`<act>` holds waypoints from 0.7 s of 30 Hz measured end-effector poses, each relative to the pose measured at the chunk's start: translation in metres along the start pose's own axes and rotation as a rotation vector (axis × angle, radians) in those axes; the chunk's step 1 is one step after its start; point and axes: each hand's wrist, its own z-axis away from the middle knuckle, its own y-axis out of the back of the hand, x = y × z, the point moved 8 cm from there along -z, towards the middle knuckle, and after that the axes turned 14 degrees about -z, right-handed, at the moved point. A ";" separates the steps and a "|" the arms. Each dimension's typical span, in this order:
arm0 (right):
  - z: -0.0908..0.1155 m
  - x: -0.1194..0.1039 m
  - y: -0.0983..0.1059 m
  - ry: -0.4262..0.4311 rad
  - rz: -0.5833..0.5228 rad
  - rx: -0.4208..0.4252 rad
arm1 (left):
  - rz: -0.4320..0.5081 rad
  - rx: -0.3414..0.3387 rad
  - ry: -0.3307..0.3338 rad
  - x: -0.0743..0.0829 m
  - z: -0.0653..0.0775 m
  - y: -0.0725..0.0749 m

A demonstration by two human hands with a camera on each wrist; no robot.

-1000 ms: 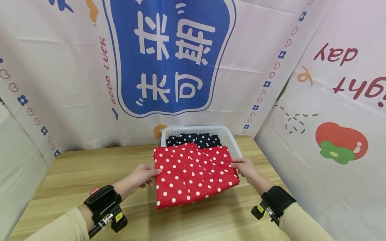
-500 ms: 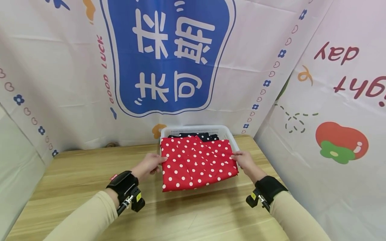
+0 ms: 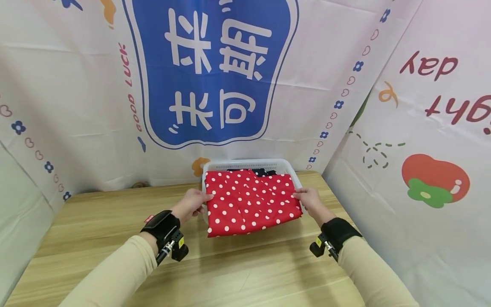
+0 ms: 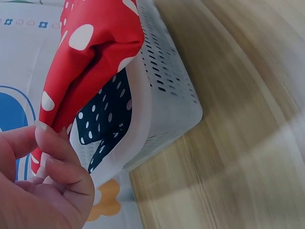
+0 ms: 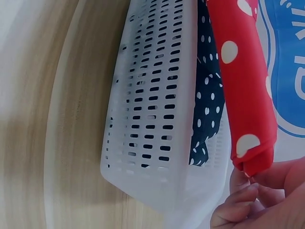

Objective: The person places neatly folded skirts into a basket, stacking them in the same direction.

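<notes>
A folded red cloth with white polka dots hangs over the white plastic basket. My left hand pinches its left edge between thumb and fingers; in the left wrist view that hand grips a corner of the fabric. The right edge is pinched by my right hand, whose fingertips hold the cloth's end in the right wrist view. Inside the basket lies a black cloth with white dots, mostly hidden from the head view by the red one.
The basket stands at the back of a wooden table, close to a printed white curtain. Another printed curtain rises along the right side. Slotted walls and a raised rim surround the basket's opening.
Both hands have moved the red cloth away from me and over the basket, the left hand also going right. The black cloth is now more covered.
</notes>
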 end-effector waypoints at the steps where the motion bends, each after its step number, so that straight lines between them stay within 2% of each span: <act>1: -0.001 0.000 0.000 -0.003 -0.007 0.000 | 0.000 -0.001 -0.002 0.001 -0.001 0.000; 11: -0.015 -0.003 -0.006 -0.027 -0.068 0.010 | 0.049 0.043 0.021 0.002 -0.016 0.002; 21: -0.026 -0.007 -0.012 -0.053 -0.111 0.061 | 0.122 0.131 0.017 0.012 -0.027 0.002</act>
